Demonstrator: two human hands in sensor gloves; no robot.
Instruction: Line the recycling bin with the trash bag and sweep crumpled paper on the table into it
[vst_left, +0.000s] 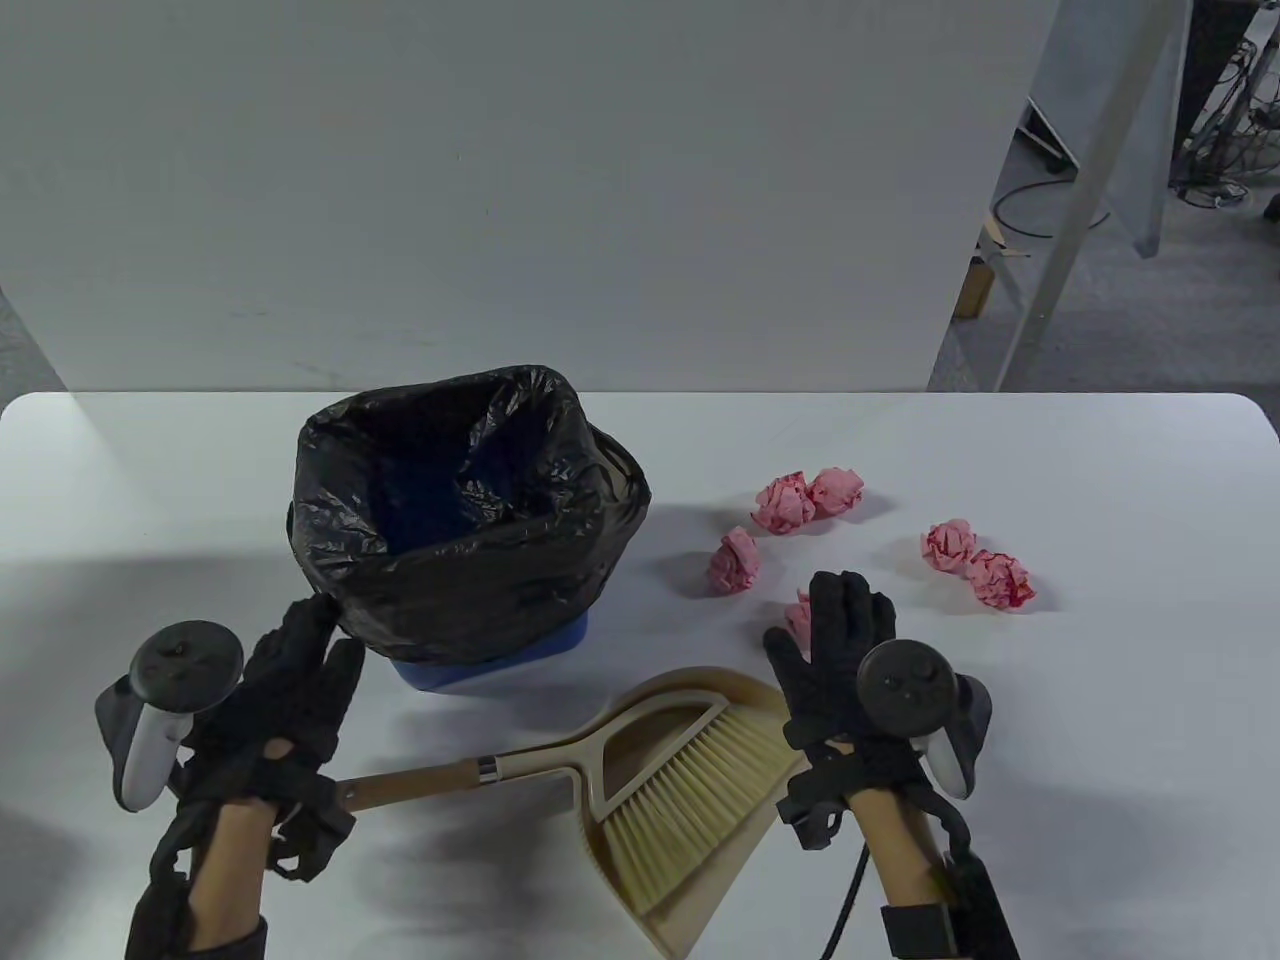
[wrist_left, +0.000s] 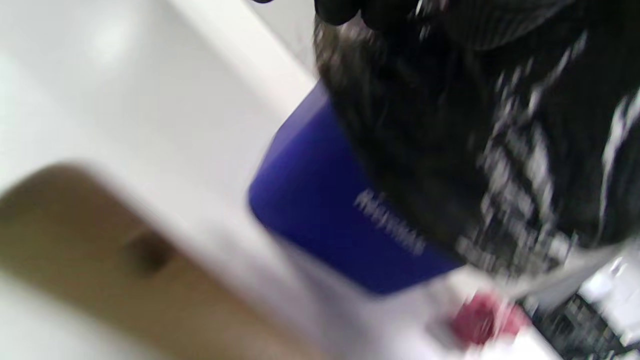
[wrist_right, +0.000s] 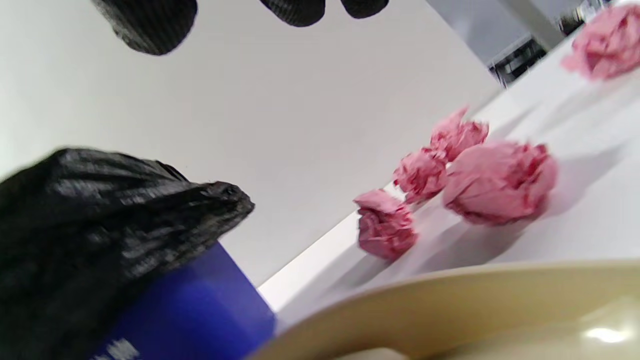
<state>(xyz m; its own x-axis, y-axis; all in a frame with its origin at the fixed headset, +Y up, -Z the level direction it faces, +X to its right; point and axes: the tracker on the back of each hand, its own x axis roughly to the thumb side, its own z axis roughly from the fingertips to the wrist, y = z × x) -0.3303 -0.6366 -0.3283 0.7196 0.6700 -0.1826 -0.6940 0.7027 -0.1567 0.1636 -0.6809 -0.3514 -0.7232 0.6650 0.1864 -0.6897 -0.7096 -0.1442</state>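
Observation:
The blue recycling bin (vst_left: 490, 668) stands left of centre, lined with a black trash bag (vst_left: 470, 530) folded over its rim. Several pink crumpled paper balls (vst_left: 790, 502) lie to its right; one (vst_left: 798, 618) is partly hidden behind my right hand. A beige brush (vst_left: 690, 790) lies in its dustpan (vst_left: 700, 900) at the front. My left hand (vst_left: 300, 665), fingers straight, hovers at the bag's near-left side. My right hand (vst_left: 835, 640) is open above the dustpan's far edge. In the wrist views the bin (wrist_left: 325, 200) (wrist_right: 200, 310), bag (wrist_left: 450, 125) (wrist_right: 100, 210) and paper balls (wrist_right: 500, 180) show close up.
The white table (vst_left: 1150, 480) ends at a grey partition (vst_left: 500, 180) behind. The brush's wooden handle (vst_left: 420, 782) points left under my left wrist. Cables and a metal frame leg (vst_left: 1080, 200) stand on the floor at the far right.

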